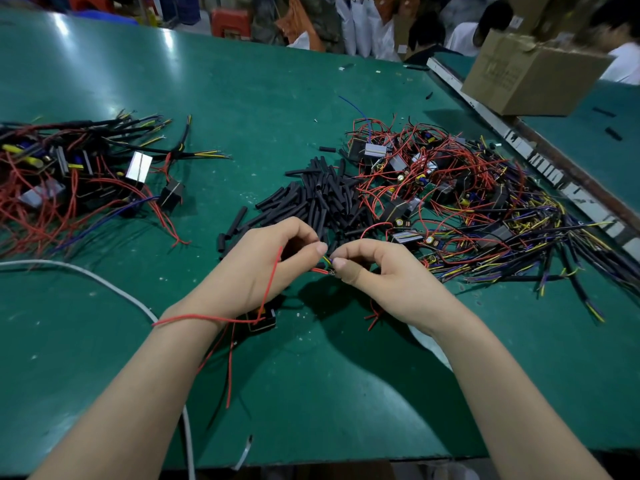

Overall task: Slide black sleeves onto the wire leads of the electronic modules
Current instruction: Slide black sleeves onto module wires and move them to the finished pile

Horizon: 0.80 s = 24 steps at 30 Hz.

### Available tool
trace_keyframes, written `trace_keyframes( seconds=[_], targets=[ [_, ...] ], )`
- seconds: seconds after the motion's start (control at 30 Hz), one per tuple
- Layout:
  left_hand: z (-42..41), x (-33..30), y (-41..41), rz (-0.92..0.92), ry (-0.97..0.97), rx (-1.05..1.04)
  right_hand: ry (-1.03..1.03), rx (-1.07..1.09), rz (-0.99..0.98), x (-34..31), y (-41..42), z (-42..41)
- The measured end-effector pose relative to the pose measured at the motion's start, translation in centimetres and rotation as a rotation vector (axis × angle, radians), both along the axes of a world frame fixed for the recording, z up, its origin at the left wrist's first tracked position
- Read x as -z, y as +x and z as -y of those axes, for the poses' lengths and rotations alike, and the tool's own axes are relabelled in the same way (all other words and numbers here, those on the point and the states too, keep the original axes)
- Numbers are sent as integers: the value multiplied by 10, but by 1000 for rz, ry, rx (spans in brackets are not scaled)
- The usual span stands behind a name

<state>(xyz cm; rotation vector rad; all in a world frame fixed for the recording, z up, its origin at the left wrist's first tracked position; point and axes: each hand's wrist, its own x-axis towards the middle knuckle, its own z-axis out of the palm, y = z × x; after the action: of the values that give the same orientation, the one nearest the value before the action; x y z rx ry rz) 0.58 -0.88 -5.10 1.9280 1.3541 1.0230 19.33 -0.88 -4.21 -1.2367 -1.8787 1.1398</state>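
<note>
Just in front of the pile of black sleeves [313, 199], the left hand [263, 268] and right hand [384, 275] each pinched the thin wire leads [323, 266], which looked light and limp, best held close to their tips.

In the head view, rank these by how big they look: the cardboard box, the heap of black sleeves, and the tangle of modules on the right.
1. Tangle of modules on the right, the widest spread.
2. Cardboard box and heap of black sleeves: these look alike in extent, and the box sits farther from the camera, so I won't rank them.
</note>
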Motion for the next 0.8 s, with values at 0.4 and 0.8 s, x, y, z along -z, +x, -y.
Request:
trace_keyframes(
  seconds=[0.4, 0.8],
  targets=[
    [-1, 2, 3, 46, 44, -3, 229, 73, 109, 7, -8, 1],
    [-4, 0, 8, 11, 159, -86, 355, 120, 148, 13, -13, -1]
  ],
)
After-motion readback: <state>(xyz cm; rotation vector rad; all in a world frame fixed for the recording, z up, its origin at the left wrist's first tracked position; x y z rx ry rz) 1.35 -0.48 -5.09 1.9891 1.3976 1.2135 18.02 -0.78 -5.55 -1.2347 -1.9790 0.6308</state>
